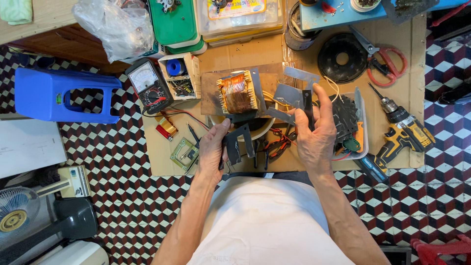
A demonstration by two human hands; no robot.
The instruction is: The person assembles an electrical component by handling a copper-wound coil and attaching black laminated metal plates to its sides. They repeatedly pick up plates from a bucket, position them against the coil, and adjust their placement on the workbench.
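Risk first: thin steel laminations (289, 95) fanned loosely in right hand (316, 132), pinched only by fingertips, so could easily slip or nick skin. Left hand (212, 149) clamped on dark E-shaped plates (235, 142), just below transformer core (239, 92) on cardboard (274, 54). Clear plastic tub (362, 122) at right: black parts, wires. Small white box (179, 73): blue spool, tiny bits.

Head camera, steeply down, close
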